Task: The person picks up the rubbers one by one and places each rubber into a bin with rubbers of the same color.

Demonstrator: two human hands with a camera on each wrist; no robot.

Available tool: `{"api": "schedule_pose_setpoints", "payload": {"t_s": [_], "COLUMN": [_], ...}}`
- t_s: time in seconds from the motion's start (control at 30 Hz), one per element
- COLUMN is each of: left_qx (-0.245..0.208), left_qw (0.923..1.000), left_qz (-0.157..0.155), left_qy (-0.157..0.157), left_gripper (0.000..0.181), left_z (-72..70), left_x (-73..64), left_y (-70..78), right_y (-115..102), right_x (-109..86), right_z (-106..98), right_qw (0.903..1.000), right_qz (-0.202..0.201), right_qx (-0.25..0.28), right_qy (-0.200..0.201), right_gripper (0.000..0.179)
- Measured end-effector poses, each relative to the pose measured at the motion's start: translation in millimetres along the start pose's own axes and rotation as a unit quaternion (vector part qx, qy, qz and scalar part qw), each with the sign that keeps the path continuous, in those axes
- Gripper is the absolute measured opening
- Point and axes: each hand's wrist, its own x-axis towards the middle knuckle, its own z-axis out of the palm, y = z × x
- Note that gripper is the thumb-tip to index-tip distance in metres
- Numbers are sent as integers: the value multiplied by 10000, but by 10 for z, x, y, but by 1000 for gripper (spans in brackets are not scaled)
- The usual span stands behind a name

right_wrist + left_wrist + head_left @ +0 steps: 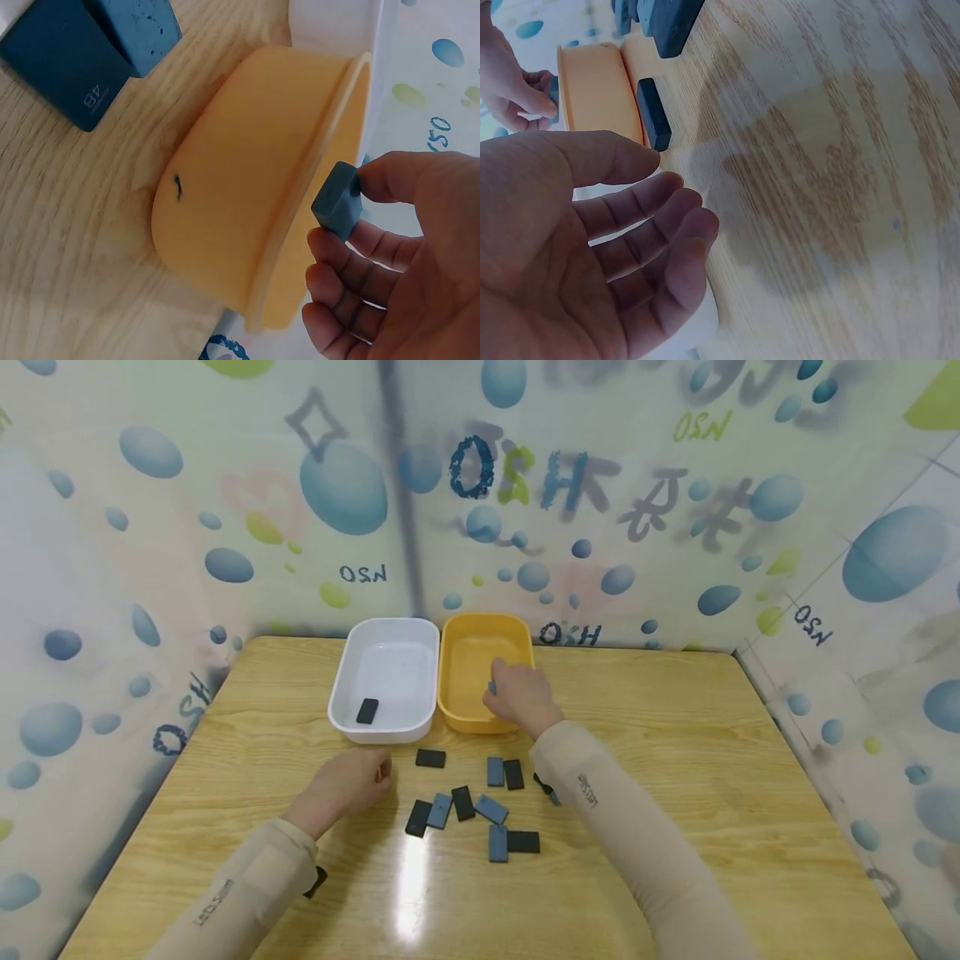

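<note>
My right hand pinches a blue eraser between thumb and fingertips at the rim of the yellow bin. My left hand hangs loosely curled and holds nothing, just in front of the white bin. Inside the white bin lies one black eraser. Another black eraser rests on the table to the right of the left hand. Blue erasers and black ones lie scattered nearer the front. In the right wrist view, a dark eraser carries a "4B" mark.
The two bins stand side by side on the wooden table, near its back edge. A patterned wall rises right behind them. One black and one blue eraser lie partly hidden by the right sleeve.
</note>
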Motion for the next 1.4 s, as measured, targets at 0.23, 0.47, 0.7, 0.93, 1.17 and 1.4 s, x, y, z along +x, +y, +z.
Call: {"api": "schedule_pose_setpoints", "payload": {"t_s": [0.23,0.47,0.7,0.93,1.17,1.4], "left_qx": [-19,-9,-12,-59,-94,-139], "left_qw": [10000,10000,10000,10000,9999,9997], "left_qz": [41,30,47,-55,-85,-155], "left_qy": [15,28,51,1,-82,-97], "left_gripper": [4,4,3,3,4,6], "left_z": [4,18,10,-3,0,20], "left_x": [11,24,7,-16,-5,12], "left_y": [5,-6,-11,-23,-34,-64], "right_y": [-119,-260,-325,-333,-347,-387], "right_x": [128,246,337,412,488,528], "right_z": [138,255,350,380,402,428], "right_qw": [9998,9995,9981,9968,9955,9942], "right_qz": [-168,-244,-73,110,226,272], "right_qx": [81,187,593,709,817,906], "right_qy": [-2,-93,-157,-361,-421,-509], "right_gripper": [21,23,22,25,23,24]}}
